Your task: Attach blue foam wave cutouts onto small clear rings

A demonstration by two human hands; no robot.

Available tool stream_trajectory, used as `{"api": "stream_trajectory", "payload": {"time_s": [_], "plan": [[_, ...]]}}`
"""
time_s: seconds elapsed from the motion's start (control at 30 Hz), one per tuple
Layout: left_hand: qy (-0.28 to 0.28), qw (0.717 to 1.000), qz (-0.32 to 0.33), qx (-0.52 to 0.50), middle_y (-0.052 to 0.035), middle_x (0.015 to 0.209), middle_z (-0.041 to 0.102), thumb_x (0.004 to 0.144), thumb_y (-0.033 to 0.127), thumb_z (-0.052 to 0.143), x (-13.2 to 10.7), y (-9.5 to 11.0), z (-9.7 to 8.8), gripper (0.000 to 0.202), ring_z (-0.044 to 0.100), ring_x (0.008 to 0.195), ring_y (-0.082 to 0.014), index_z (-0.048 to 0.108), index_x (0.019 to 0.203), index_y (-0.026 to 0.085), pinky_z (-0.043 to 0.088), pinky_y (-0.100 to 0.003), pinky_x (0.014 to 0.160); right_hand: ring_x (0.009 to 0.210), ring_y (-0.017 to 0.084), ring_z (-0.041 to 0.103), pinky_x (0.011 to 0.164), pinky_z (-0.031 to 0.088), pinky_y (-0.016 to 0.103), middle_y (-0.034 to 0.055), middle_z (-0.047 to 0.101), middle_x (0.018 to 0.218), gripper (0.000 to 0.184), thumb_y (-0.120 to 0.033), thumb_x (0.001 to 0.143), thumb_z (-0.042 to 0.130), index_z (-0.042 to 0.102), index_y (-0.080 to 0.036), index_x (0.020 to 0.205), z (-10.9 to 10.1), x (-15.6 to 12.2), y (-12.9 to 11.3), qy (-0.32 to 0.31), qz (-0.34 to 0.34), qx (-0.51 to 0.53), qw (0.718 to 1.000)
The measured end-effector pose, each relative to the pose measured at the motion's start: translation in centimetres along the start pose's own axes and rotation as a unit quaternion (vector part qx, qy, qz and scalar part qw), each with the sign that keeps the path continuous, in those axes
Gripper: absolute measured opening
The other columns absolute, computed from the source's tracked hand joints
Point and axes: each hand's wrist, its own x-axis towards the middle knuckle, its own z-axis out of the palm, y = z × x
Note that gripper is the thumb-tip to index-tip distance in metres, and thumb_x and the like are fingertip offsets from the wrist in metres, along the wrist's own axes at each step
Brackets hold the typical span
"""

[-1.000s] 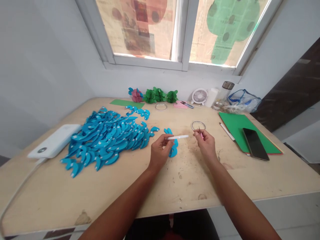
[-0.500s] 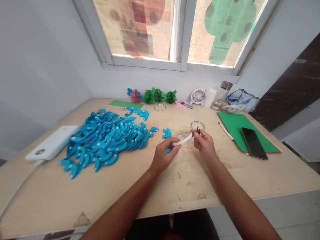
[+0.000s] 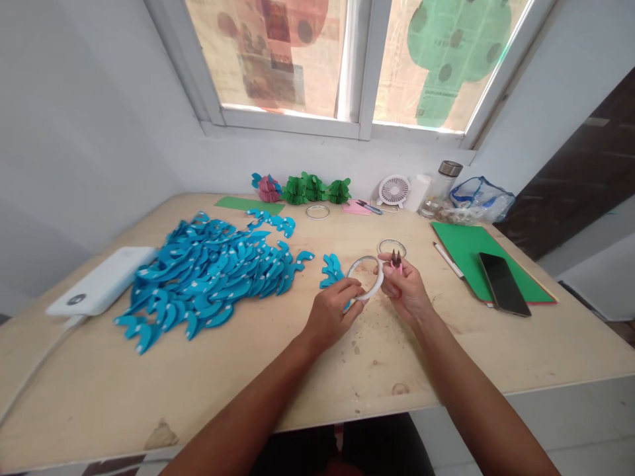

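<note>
My left hand (image 3: 335,311) is closed on the lower left rim of a thin roll of white tape (image 3: 378,283), tilted up above the table. On the roll's right side, my right hand (image 3: 404,291) is closed around small pink-handled scissors (image 3: 396,259), whose dark tips point up and stand slightly apart. My right fingertips are at the roll's edge; whether they pinch a tape end, I cannot make out. Just beyond my left hand lie a few blue curved pieces (image 3: 331,270). A large pile of blue curved pieces (image 3: 218,264) with white patches spreads to the left.
Two more rings (image 3: 317,212) lie farther back, one behind my right hand. A white power bank (image 3: 102,281) with a cable is at left. Right are a pen (image 3: 448,260), green sheets (image 3: 461,248) and a phone (image 3: 505,284). Paper ornaments (image 3: 313,190), a fan (image 3: 394,192) and a bottle (image 3: 440,188) line the wall.
The tape roll has turned from nearly edge-on to showing its round opening. The scissors have rotated so both tips show apart. My left hand has shifted slightly right.
</note>
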Motion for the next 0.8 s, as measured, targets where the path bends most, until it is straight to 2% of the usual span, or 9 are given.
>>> {"api": "stream_trajectory", "payload": {"time_s": [0.17,0.23,0.3,0.4,0.5,0.8], "plan": [[0.029,0.999,-0.020,-0.031,-0.0076,0.100,0.067,0.081,0.029,0.057,0.05,0.40,-0.10,0.018,0.060,0.060,-0.0100,0.063,0.094,0.019,0.051,-0.025,0.061,0.042,0.002,0.027,0.039,0.018,0.019,-0.0043,0.051,0.071,0.044,-0.030,0.062,0.075,0.058,-0.023,0.102,0.05,-0.11,0.11,-0.011,-0.005,-0.032,0.999],[0.046,0.997,-0.032,-0.058,-0.0075,0.100,0.067,0.081,0.029,0.057,0.11,0.53,-0.11,0.020,0.059,0.057,-0.0093,0.063,0.097,0.019,0.051,-0.024,0.057,0.046,0.004,0.035,0.040,0.023,0.019,-0.0042,0.052,0.072,0.047,-0.029,0.062,0.076,0.057,-0.025,0.105,0.26,-0.25,0.13,-0.025,-0.009,-0.059,0.998],[0.052,0.994,-0.045,-0.082,-0.0064,0.093,0.069,0.082,0.029,0.056,0.17,0.57,-0.07,0.020,0.060,0.057,-0.0100,0.063,0.097,0.018,0.049,-0.023,0.055,0.052,0.007,0.043,0.044,0.029,0.019,-0.0031,0.053,0.073,0.049,-0.028,0.062,0.076,0.057,-0.025,0.107,0.51,-0.40,0.18,-0.048,-0.012,-0.082,0.995],[0.024,0.995,-0.049,-0.083,-0.0026,0.073,0.067,0.084,0.029,0.052,0.22,0.52,-0.02,0.017,0.059,0.056,-0.0117,0.064,0.090,0.018,0.047,-0.023,0.055,0.058,0.009,0.048,0.047,0.033,0.020,-0.0013,0.056,0.075,0.049,-0.028,0.064,0.075,0.057,-0.024,0.109,0.73,-0.51,0.30,-0.069,-0.012,-0.095,0.993],[0.004,0.998,-0.039,-0.042,-0.0012,0.066,0.066,0.086,0.029,0.050,0.20,0.45,-0.04,0.018,0.059,0.057,-0.0125,0.065,0.085,0.019,0.047,-0.024,0.058,0.054,0.008,0.045,0.044,0.029,0.019,-0.0008,0.058,0.076,0.050,-0.030,0.064,0.075,0.057,-0.024,0.110,0.64,-0.44,0.43,-0.055,-0.005,-0.090,0.994],[-0.038,0.998,0.023,0.053,-0.0039,0.087,0.069,0.087,0.021,0.047,-0.06,0.00,0.14,0.018,0.064,0.075,-0.0147,0.063,0.093,0.021,0.048,-0.024,0.066,0.040,0.002,0.024,0.037,0.016,0.019,-0.0023,0.060,0.075,0.049,-0.032,0.063,0.075,0.056,-0.024,0.107,0.28,-0.09,0.21,-0.015,0.014,-0.022,1.000]]}}
